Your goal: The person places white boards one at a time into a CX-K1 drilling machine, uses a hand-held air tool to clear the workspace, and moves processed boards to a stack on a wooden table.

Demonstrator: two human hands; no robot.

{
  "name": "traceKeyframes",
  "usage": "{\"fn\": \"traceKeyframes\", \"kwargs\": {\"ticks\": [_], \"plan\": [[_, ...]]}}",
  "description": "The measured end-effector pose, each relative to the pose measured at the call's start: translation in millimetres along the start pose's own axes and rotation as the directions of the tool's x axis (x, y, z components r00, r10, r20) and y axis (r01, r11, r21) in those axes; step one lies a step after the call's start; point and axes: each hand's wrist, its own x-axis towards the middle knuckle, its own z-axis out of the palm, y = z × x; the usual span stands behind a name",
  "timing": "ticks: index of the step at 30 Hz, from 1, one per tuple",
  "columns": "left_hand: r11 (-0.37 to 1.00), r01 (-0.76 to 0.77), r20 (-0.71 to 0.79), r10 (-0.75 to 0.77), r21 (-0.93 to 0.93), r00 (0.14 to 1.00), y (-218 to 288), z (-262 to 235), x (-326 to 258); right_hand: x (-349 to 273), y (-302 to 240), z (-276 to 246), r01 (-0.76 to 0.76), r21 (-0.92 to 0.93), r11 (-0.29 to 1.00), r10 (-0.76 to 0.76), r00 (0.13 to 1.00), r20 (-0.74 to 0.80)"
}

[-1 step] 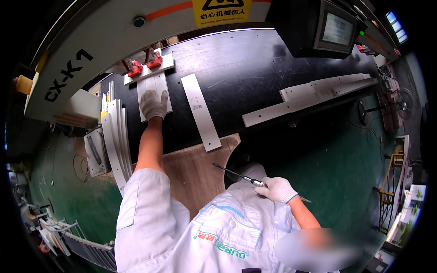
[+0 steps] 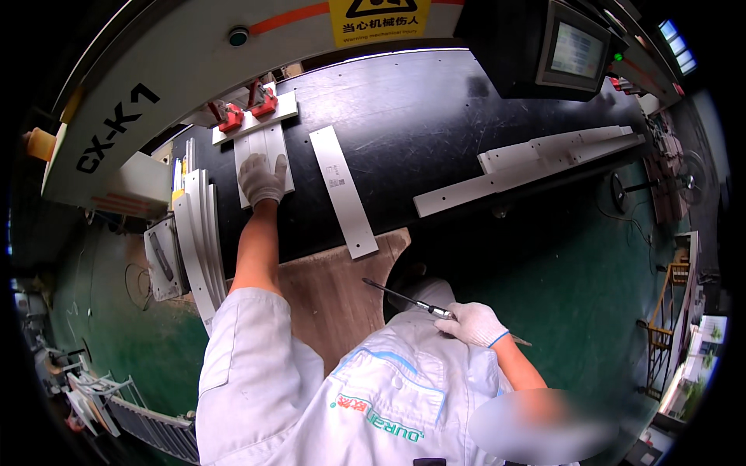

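My left hand (image 2: 263,181), in a pale work glove, lies on two narrow white panels (image 2: 263,142) set side by side, its fingers apart. The far ends of these panels meet a white crosswise strip (image 2: 281,109) beneath red clamps (image 2: 231,118) of the machine. To their right, a separate white panel (image 2: 342,194) with small holes and a printed label reaches past the table's near edge. In front of my body, my gloved right hand (image 2: 472,324) is closed around a slim tool (image 2: 412,300) with a long dark shaft and a metal collar. The shaft points up and left.
The black machine table (image 2: 388,101) carries several stacked white strips (image 2: 528,159) along its right front. More white strips (image 2: 200,233) stand on edge at its left end. A screen (image 2: 575,48) hangs at the upper right. Below the table is a brown board (image 2: 326,299).
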Motion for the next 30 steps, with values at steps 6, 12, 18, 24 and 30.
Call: {"fn": "traceKeyframes", "kwargs": {"ticks": [6,12,18,24,30], "plan": [[0.917,0.324,-0.008,-0.331,0.232,0.944,23,-5,-3,-1,-2,-2,-0.016,0.005,1.000,0.016,1.000,0.000],[0.955,0.266,-0.005,-0.267,0.129,0.964,8,3,-2,-3,-4,-3,-0.023,0.043,0.999,0.023,1.000,0.004],[0.956,0.263,0.012,-0.267,0.133,0.964,15,-1,0,-4,-8,-2,-0.044,0.042,0.998,0.044,0.999,0.019],[0.952,0.231,0.179,-0.267,0.199,0.947,24,-21,6,-5,-15,-10,-0.104,0.246,0.964,0.161,0.961,-0.225],[0.927,0.252,0.341,-0.340,0.277,0.876,46,-38,22,-5,-10,-21,-0.026,0.182,0.983,0.056,0.985,-0.163]]}}
